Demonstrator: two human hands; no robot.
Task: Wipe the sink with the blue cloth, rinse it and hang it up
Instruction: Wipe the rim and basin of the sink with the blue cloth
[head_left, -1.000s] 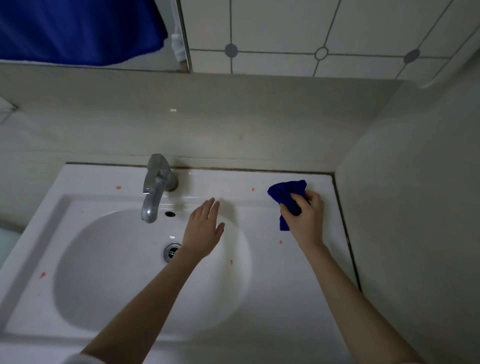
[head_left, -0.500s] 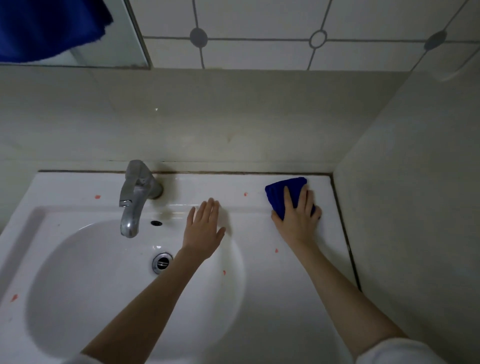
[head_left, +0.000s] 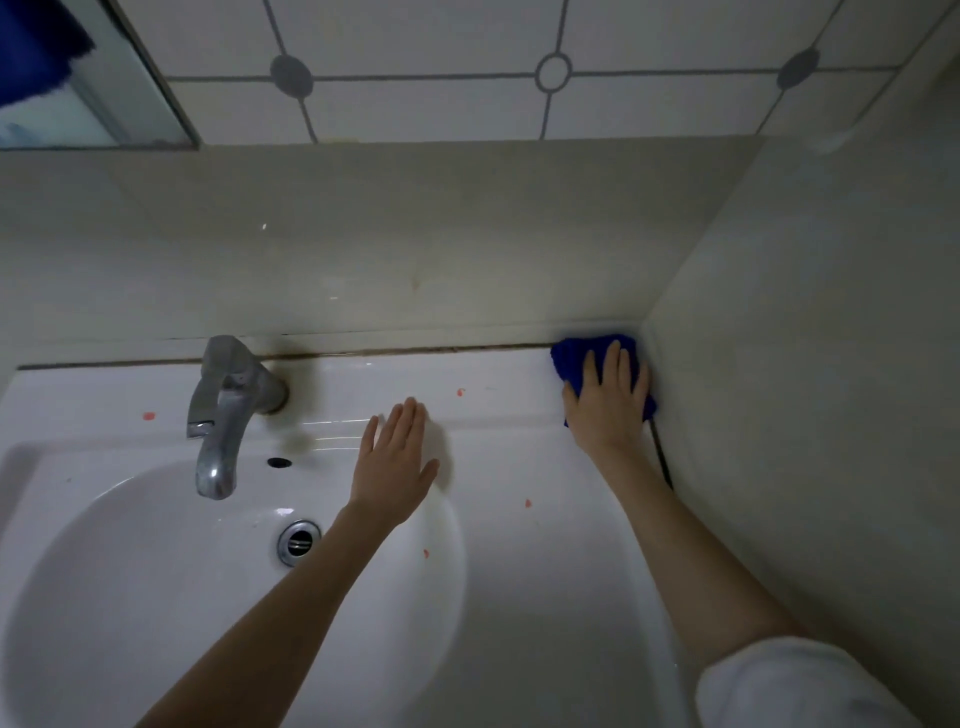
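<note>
here the right hand (head_left: 605, 402), fingers flat, half hides the blue cloth (head_left: 574, 356); left hand (head_left: 392, 465) open, empty.

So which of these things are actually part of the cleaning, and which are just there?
Part of the job:
blue cloth, pressed flat in the back corner by the right hand
sink, with pink spots on it
tap, for rinsing

Just there:
mirror
wall tiles
left hand, resting open on the sink

White sink (head_left: 545, 597), blue cloth (head_left: 576, 353) in its back right corner, small pink spots (head_left: 460, 392) scattered
</note>
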